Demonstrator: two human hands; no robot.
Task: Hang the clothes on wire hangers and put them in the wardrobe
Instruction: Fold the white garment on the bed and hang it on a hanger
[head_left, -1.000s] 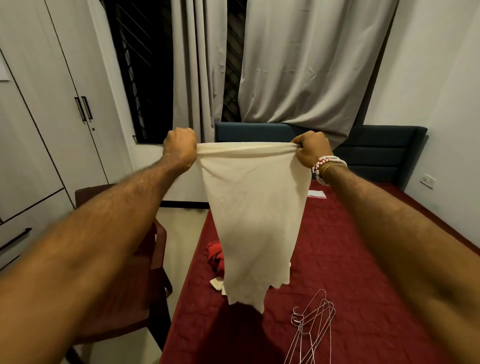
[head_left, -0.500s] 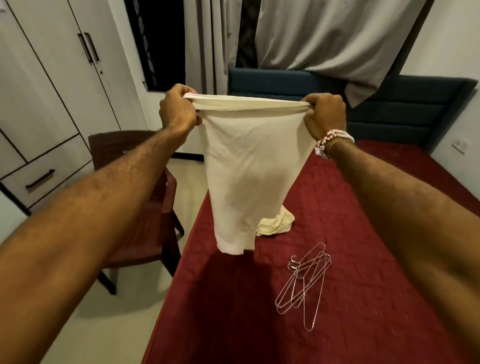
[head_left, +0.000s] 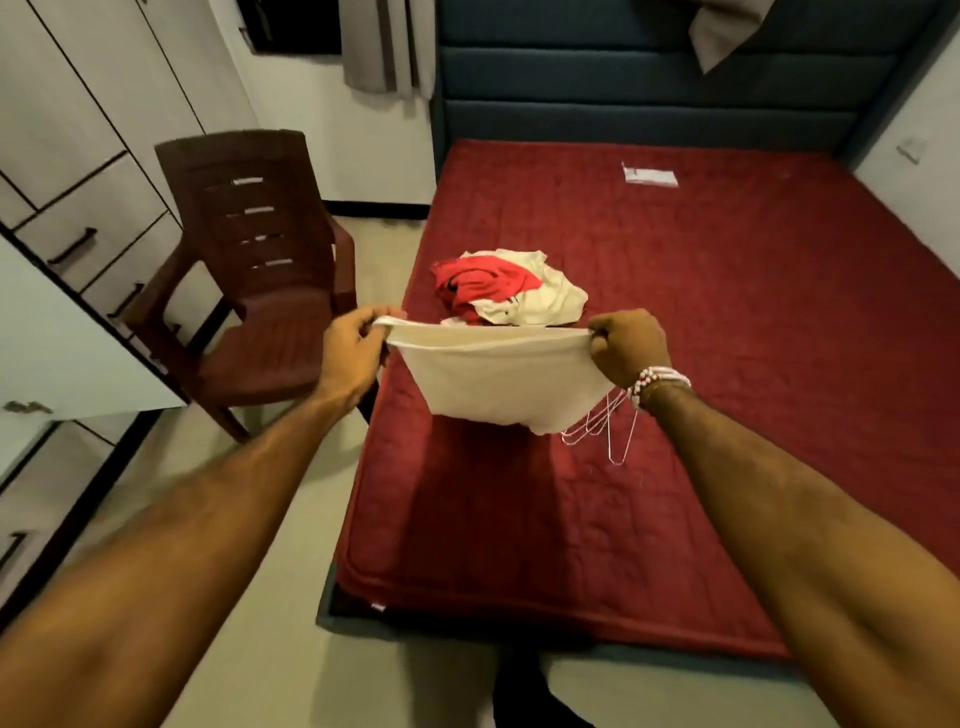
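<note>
Cloth has come down: the cream garment (head_left: 498, 379), held up against the headboard half a second ago, now hangs low over the red bed (head_left: 753, 312) at the centre of the frame, and the view has tipped down with it. The left hand (head_left: 353, 358) pinches one end of its top edge, fingers and thumb curled on the fabric. The right hand (head_left: 628, 345), beaded bracelets (head_left: 660, 382) at its wrist, grips the other end in a fist. The edge is stretched taut between them. The plain, lightly creased body sags below and covers most of the wire hangers (head_left: 615, 436) lying on the bed. A heap of red and cream clothes (head_left: 509, 291) shows just beyond it. The wardrobe (head_left: 78, 130) at upper left has doors and drawers closed, its contents hidden.
</note>
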